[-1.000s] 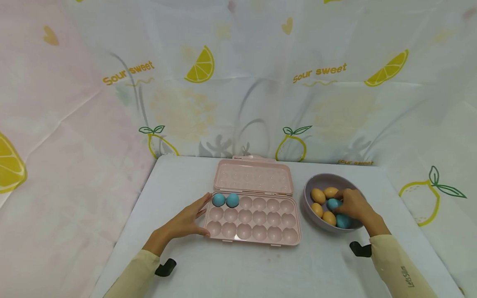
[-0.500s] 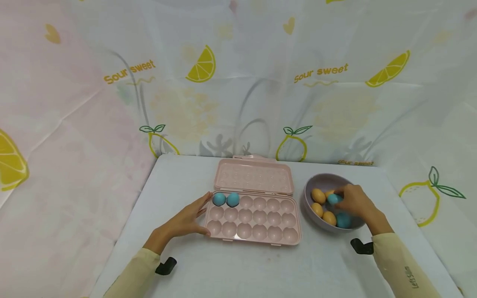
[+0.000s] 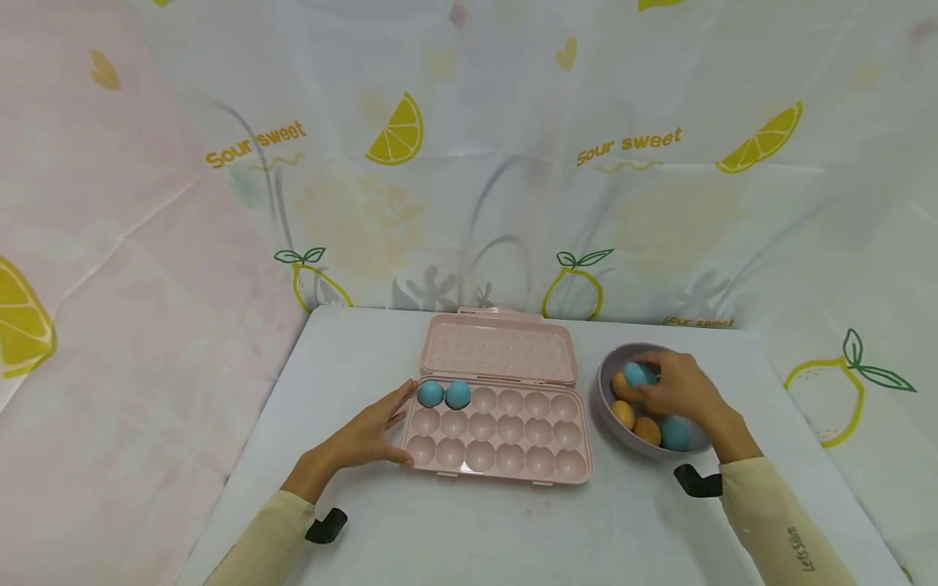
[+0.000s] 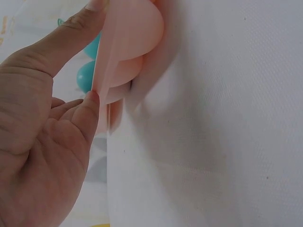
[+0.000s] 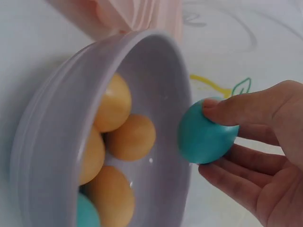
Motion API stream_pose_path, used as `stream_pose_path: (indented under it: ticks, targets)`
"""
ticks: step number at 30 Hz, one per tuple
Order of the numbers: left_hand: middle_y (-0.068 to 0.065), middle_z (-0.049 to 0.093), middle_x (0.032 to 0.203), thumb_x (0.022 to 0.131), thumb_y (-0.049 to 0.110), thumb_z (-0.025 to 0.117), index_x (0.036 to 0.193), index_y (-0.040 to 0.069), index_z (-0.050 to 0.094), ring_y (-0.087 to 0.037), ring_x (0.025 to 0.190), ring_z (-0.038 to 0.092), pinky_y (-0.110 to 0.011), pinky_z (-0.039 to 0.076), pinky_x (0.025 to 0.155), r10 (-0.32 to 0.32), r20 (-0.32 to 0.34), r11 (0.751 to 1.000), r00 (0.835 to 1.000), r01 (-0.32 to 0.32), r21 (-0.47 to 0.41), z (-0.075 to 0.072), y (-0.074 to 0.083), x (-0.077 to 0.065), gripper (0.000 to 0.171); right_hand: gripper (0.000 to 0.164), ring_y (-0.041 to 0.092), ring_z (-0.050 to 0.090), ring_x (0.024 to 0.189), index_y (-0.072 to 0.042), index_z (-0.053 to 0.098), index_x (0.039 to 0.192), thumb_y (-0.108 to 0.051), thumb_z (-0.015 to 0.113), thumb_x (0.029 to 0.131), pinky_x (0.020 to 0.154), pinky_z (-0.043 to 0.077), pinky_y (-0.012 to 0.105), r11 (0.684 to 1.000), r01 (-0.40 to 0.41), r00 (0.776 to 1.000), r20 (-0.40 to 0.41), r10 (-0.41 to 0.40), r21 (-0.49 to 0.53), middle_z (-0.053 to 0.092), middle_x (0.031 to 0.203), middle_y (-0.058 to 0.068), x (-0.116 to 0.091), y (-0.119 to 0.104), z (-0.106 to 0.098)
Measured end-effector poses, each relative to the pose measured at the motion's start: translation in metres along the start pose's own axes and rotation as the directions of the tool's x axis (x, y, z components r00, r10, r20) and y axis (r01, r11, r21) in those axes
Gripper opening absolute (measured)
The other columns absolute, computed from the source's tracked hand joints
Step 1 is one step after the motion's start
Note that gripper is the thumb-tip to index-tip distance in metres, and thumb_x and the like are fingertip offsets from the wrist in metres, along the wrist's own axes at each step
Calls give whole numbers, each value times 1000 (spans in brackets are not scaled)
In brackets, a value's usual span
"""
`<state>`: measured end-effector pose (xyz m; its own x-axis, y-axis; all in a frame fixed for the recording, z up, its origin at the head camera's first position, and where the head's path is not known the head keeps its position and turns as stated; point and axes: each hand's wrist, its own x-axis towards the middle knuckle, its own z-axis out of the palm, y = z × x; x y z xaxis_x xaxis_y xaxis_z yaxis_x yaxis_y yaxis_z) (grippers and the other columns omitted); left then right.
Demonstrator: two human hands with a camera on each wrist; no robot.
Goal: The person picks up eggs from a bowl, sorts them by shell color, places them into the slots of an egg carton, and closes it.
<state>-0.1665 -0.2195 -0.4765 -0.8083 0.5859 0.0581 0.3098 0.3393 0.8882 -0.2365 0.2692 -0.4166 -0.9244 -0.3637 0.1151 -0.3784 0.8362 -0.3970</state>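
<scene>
- white surface (image 3: 513,529), pale lemon-printed cloth backdrop (image 3: 469,203) behind
- left hand (image 3: 357,434), fingers extended, touches a pink plastic egg tray (image 3: 482,426) at its left end
- right hand (image 3: 689,395) pinches a blue oval egg (image 5: 206,135) over a round mauve bowl (image 5: 47,132)

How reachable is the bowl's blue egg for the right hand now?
Probably not yet: the right hand pinches another blue egg, though the bowl is open above the blue egg inside.

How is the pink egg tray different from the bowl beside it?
The egg tray is pink; the bowl is greyish purple. The egg tray is rectangular, with separate hollows and an open lid; the bowl is round and undivided. The egg tray holds two blue eggs; the bowl holds orange-brown eggs plus a blue egg. Both contain eggs.
</scene>
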Motion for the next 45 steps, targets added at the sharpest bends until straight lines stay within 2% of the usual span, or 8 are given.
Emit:
stream_pose_path:
  ticks: [6,13,19,24,29,38,42,45]
  targets:
    - [-18,11,143,59,14,80,140,4,2,-35,127,17,-42,32,96,24,6,1000,1000,-24,8,1,-4,0,112,39,24,59,87,-6,58,111,-13,67,74,72,51,41,993,43,997,-60,-37,110,61,103,10,6,-14,-4]
    - [-15,10,144,60,10,79,140,6,2,-33,127,19,-43,30,98,-37,31,999,999,38,-34,-1,4,0,112,41,25,60,89,-8,54,115,-14,66,75,73,52,39,976,45,996,-83,-28,214,58,108,11,15,-36,0]
    - [-14,11,144,58,12,80,140,6,2,-31,128,19,-42,30,98,-43,22,999,999,44,-17,-1,3,0,113,39,24,58,93,-11,54,116,-19,64,79,75,52,36,939,65,995,-87,-38,337,54,114,6,23,-56,11]
    - [-15,11,144,57,12,81,140,8,3,-30,129,17,-41,30,98,-30,11,1000,999,30,3,0,2,-1,114,40,20,59,89,-8,57,110,-17,71,73,71,53,28,923,128,987,-141,-81,364,59,103,4,34,-72,22]
    - [-15,10,144,59,11,80,140,5,2,-30,129,16,-40,30,98,-29,19,1000,999,29,-11,0,2,-1,112,37,16,61,87,-11,58,106,-16,72,71,69,53,25,891,141,986,-145,-86,432,61,99,1,39,-83,36]
    - [-12,11,144,59,11,80,140,10,2,-26,130,15,-39,29,99,-39,16,999,999,39,4,1,5,0,112,38,18,61,83,-8,60,98,-13,77,64,68,54,34,857,239,964,-220,-152,456,62,93,3,47,-98,65]
    - [-12,13,144,58,12,80,140,12,4,-25,130,15,-37,31,98,-43,-2,998,999,43,45,1,7,0,113,36,17,61,84,-8,60,99,-12,76,66,70,53,36,854,236,965,-211,-152,463,62,93,3,50,-106,78]
    - [-11,13,144,57,11,81,141,13,4,-25,130,16,-38,31,98,-41,-10,999,999,42,29,2,2,0,113,35,14,61,85,-9,59,99,-12,75,67,70,53,32,862,222,969,-202,-143,456,62,93,0,53,-113,87]
